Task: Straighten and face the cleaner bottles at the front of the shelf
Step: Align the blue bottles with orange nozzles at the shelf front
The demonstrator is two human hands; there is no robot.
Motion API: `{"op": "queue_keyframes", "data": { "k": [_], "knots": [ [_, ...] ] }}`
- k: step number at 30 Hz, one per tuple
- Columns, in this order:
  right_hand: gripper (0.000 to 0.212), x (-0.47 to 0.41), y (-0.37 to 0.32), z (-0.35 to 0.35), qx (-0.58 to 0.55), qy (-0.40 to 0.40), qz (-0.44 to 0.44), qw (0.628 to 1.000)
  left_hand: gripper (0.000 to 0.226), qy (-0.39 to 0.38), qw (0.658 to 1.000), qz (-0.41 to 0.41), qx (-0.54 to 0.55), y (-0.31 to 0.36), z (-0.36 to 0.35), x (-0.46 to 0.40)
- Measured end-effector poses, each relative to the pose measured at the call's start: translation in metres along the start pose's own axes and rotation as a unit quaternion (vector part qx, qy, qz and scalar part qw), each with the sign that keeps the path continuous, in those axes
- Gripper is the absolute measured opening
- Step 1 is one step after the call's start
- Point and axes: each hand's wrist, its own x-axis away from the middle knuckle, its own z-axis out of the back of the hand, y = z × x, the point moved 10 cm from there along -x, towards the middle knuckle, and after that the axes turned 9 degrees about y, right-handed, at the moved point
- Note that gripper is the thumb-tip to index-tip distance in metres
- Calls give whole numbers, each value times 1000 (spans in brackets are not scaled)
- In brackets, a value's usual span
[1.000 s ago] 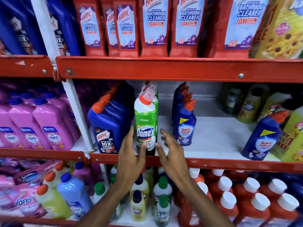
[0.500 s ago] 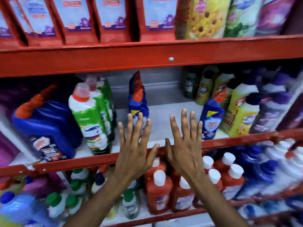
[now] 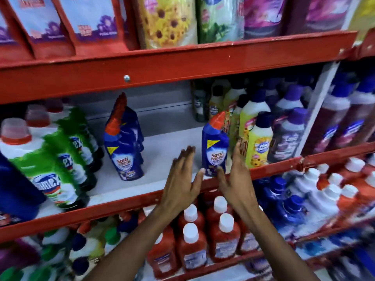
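Observation:
A lone blue Sani Fresh bottle (image 3: 215,147) with an orange cap stands near the front edge of the middle shelf (image 3: 125,205), label facing me. My left hand (image 3: 182,179) is just left of its base, fingers spread, thumb tip close to the bottle's foot. My right hand (image 3: 237,177) is just right of it, palm turned inward, thumb near the base. Neither hand grips it. A row of more Sani Fresh bottles (image 3: 123,151) stands further left, and green-and-white Domex bottles (image 3: 50,167) lean at the far left.
Yellow and purple bottles (image 3: 261,142) crowd the shelf right of the lone bottle. Red pouches and floral packs fill the shelf above (image 3: 162,61). Red bottles with white caps (image 3: 190,240) stand on the shelf below. Bare white shelf lies between the two Sani Fresh groups.
The view has swung right. Both hands left the Domex bottle and moved right, now flanking the lone Sani Fresh bottle with palms turned inward.

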Motion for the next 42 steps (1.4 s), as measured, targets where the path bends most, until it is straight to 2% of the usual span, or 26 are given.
{"op": "queue_keyframes", "data": {
  "k": [3, 6, 13, 19, 23, 30, 34, 37, 40, 42],
  "knots": [
    [53, -12, 2, 5, -43, 8, 0, 999, 51, -2, 994, 51, 93, 7, -8, -15],
    [41, -15, 0, 5, -69, 11, -13, 997, 39, 40, 978, 133, 157, -2, -3, -22],
    [42, 12, -65, -31, -172, -28, 25, 984, 32, 161, 959, 140, 189, -27, 76, 18],
    [43, 36, -138, -96, -223, -107, 73, 966, 37, 248, 944, 182, 121, -84, 156, 61],
    [41, 54, -155, -130, -218, -127, 71, 965, 41, 256, 941, 203, 86, -109, 177, 76],
    [44, 64, -153, -149, -209, -121, 49, 969, 34, 228, 949, 202, 80, -128, 177, 82],
    [57, 67, -144, -148, -219, -97, -4, 971, 48, 218, 950, 202, 95, -136, 173, 86],
    [68, 68, -141, -159, -268, -129, -83, 951, 60, 209, 948, 200, 132, -132, 170, 84],
    [59, 67, -139, -171, -317, -155, -141, 925, 61, 195, 950, 197, 143, -133, 165, 78],
    [58, 66, -140, -177, -308, -167, -144, 925, 62, 195, 949, 203, 144, -138, 164, 77]
  ]
}}
